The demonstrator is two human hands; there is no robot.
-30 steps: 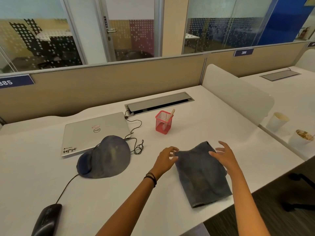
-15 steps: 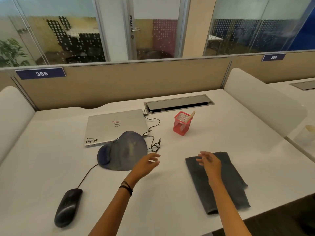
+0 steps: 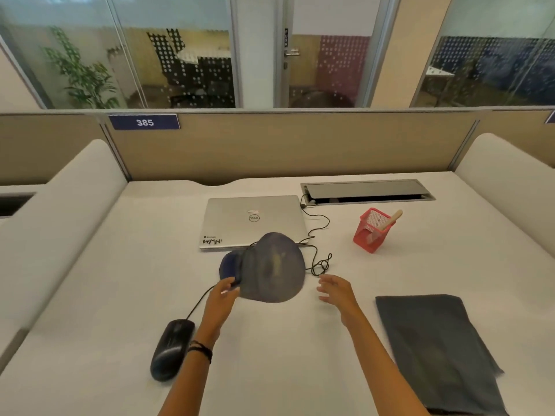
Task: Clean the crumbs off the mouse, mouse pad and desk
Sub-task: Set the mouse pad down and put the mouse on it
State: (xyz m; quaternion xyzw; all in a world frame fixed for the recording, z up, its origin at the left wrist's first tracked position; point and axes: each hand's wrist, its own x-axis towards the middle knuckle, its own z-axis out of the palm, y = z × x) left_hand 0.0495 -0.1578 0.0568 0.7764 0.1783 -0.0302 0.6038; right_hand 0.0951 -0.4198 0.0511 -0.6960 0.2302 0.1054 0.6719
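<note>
A blue-grey mouse pad (image 3: 271,267) with a wrist rest lies mid-desk, just in front of the laptop. My left hand (image 3: 222,298) is at its near-left edge, thumb and fingers pinched on the rim. My right hand (image 3: 336,291) hovers with fingers spread, holding nothing, a little right of the pad and apart from it. A black wired mouse (image 3: 171,348) rests on the white desk (image 3: 90,295) at the near left, beside my left forearm. A dark grey cloth (image 3: 438,349) lies flat at the near right.
A shut silver laptop (image 3: 252,220) sits behind the pad, its black cable (image 3: 319,262) coiled beside it. A red mesh pen cup (image 3: 372,231) holding a wooden stick stands at the right. A cable hatch (image 3: 366,190) and padded side dividers (image 3: 54,211) bound the desk.
Both hands left the grey cloth and moved left to the mouse pad. My left hand now touches the pad's edge. The view has swung left.
</note>
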